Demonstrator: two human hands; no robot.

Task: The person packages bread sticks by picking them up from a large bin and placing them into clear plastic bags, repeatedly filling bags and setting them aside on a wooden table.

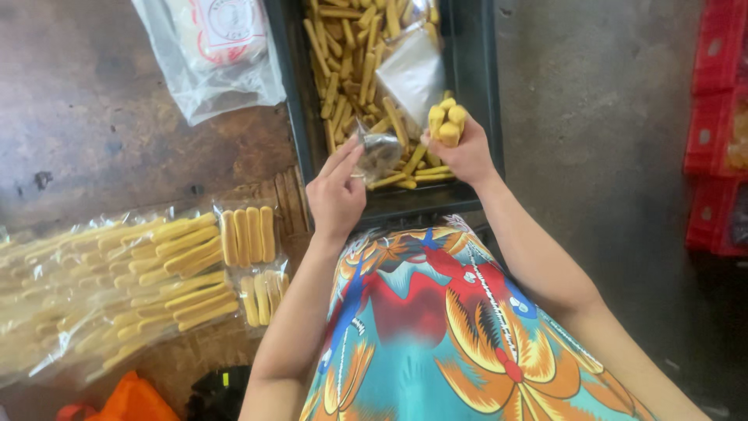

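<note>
The right hand (466, 152) is closed around a small bundle of short yellow biscuit sticks (446, 121), gripping them upright so that their rounded ends stand above the fingers. The left hand (336, 191) has its fingers pressed together and stretched forward, pinching the edge of a small clear plastic bag (379, 152) that hangs crumpled between the two hands. Both hands hover over the near end of a dark rectangular tray (483, 86) — its floor is heaped with many more loose yellow sticks (347, 62), lying criss-cross. A second clear bag with something pale inside (413, 74) rests on top of that heap, just beyond the right hand. Left of the tray, on the worn brown wooden counter (93, 117), lie filled packets: two small clear packets of yellow sticks (253, 257) close to the left forearm, one above the other, and a wider spread of longer packed sticks in clear wrapping (101, 288) beside them. At the top left sits a loose clear plastic sack with white contents (214, 51). The person's lap is covered by a bright garment in turquoise, red and orange leaf print (452, 335). Red plastic crates (713, 132) stand on the grey floor at the right edge — well apart from the hands.
</note>
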